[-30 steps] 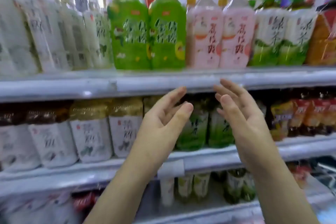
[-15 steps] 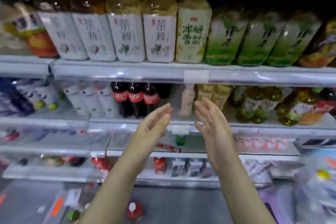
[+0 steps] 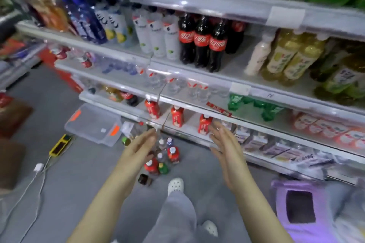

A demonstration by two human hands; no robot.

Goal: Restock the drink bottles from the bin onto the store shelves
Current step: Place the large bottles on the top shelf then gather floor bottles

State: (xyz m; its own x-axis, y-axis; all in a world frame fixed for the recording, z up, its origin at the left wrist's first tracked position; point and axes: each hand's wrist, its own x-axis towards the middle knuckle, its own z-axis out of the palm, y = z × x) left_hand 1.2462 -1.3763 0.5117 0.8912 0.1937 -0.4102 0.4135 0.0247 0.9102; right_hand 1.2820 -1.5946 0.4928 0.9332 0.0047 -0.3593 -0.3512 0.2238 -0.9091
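Observation:
Both of my hands are raised in front of me, palms facing each other, fingers straight, holding nothing. My left hand [image 3: 138,149] hovers above a cluster of small drink bottles [image 3: 163,157] standing on the grey floor: red ones, clear ones and a green-capped one. My right hand [image 3: 225,145] is in front of the low shelf edge, near three red bottles [image 3: 177,116] standing on the lower shelf [image 3: 233,122]. A clear plastic bin [image 3: 94,122] with orange latches lies on the floor at the left of the bottles.
The shelves hold cola bottles [image 3: 202,42], white bottles, yellow tea bottles [image 3: 292,59] and green bottles [image 3: 256,107]. On the floor lie a yellow power strip [image 3: 60,145] with white cables and a small dark object [image 3: 145,179]. A purple container [image 3: 298,207] stands at the right. My feet wear white clogs [image 3: 175,185].
My view has swung down from the upper shelves to the low shelves and the floor. My hands have stayed open in front of me and spread a little wider apart.

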